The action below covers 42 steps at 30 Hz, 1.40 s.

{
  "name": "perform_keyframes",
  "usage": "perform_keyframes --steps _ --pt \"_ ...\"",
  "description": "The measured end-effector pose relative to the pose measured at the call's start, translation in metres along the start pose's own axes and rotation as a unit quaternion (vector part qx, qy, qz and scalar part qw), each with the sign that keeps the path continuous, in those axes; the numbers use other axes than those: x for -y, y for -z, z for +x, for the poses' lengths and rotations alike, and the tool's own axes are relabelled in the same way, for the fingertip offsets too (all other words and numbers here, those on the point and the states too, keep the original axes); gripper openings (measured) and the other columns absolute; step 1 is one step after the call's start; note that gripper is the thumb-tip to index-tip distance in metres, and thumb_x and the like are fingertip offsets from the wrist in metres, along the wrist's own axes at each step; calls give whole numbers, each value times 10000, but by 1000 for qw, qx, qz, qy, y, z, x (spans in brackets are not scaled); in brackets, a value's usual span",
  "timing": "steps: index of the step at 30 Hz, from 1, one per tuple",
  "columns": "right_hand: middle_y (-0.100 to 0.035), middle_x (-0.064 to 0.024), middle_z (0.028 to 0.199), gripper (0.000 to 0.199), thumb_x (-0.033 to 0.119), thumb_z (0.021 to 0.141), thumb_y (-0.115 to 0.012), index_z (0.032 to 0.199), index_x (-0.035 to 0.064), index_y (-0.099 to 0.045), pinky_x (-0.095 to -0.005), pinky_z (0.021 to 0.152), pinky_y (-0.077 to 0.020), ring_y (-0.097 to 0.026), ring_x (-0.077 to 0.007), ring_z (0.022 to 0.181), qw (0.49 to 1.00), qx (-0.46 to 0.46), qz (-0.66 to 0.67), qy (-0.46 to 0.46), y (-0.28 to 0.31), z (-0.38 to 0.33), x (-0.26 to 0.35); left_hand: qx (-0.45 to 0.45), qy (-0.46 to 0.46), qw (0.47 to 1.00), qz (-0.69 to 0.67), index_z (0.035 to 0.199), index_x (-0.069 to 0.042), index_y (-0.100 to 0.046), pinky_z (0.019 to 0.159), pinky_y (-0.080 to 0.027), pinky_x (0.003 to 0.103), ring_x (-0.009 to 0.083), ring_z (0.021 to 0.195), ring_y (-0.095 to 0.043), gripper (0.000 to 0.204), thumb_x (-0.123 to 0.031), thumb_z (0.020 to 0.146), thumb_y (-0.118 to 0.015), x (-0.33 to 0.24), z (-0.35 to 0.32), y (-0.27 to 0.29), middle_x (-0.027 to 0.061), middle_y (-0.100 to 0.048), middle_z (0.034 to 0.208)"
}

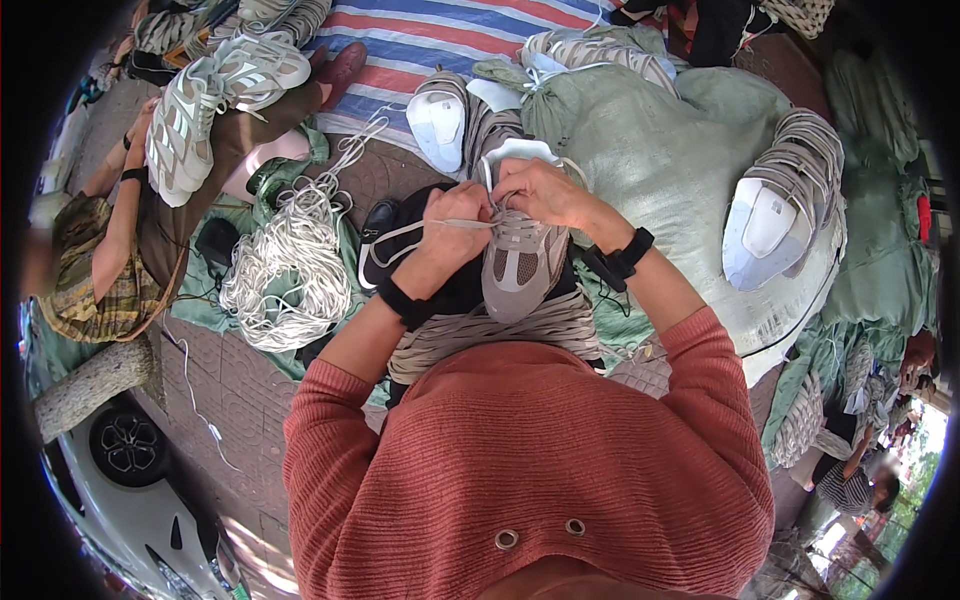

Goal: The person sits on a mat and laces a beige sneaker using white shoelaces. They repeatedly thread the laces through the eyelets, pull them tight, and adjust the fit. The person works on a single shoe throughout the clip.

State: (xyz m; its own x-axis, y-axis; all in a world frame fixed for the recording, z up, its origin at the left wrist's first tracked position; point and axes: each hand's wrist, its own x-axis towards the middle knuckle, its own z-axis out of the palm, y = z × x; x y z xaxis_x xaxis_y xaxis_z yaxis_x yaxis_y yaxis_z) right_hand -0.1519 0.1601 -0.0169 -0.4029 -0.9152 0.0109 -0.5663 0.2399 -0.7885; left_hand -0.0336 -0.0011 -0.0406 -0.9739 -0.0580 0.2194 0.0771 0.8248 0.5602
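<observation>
A grey-beige sneaker rests on my lap with its toe toward me. My left hand is closed on a pale shoelace, whose loose end trails off to the left. Over the sneaker's tongue and upper eyelets, my right hand pinches lace in its fingertips, close against the left one. The exact spot where the fingers meet is partly hidden. Below the sneaker, a bundle of flat grey laces lies across my thighs.
A heap of white laces lies on green sheeting at left. Full green sacks stand at right, with lace-wrapped shoes on top. A striped tarp spreads ahead. At far left another person sits near pale sneakers.
</observation>
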Motion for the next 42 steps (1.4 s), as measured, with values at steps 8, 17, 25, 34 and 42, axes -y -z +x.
perform_keyframes --steps 8,17,25,34,42 --pt "-633 -90 854 161 81 725 -718 886 82 -728 -412 740 -475 -633 -313 821 999 -14 -29 5 -13 7 -12 100 9 986 -135 806 -77 -669 800 -397 397 256 714 -609 106 -130 768 -752 23 11 13 62 -586 706" --pt "-580 -29 781 125 95 864 -624 880 -28 -639 -216 488 -323 -435 -54 579 795 -12 593 -125 51 -13 -10 90 -166 982 13 859 -74 -623 843 -399 382 265 983 -559 168 -162 788 -748 -5 6 42 59 -580 980" --pt "-609 -73 840 303 15 921 -430 1190 -99 -510 -213 500 -340 -426 -94 531 649 -162 743 11 201 -80 -76 413 150 833 -336 783 -19 -598 778 -408 272 97 780 -512 320 -263 982 -537 3 38 66 -6 -583 785" --pt "-576 -199 1341 282 10 926 -310 1124 -71 -494 -304 632 -376 -638 -280 1124 650 -634 419 14 339 -210 -59 190 -64 952 -231 975 -79 -691 898 -428 351 216 1050 -537 175 -17 817 -648 13 51 49 29 -637 1076" --pt "-667 -128 1184 194 184 992 -392 889 120 -544 -355 786 -398 -609 -226 1056 600 -718 351 -34 295 -184 -55 120 -172 978 18 861 -133 -625 812 -380 399 248 932 -515 154 -171 782 -752 -10 55 14 21 -578 923"
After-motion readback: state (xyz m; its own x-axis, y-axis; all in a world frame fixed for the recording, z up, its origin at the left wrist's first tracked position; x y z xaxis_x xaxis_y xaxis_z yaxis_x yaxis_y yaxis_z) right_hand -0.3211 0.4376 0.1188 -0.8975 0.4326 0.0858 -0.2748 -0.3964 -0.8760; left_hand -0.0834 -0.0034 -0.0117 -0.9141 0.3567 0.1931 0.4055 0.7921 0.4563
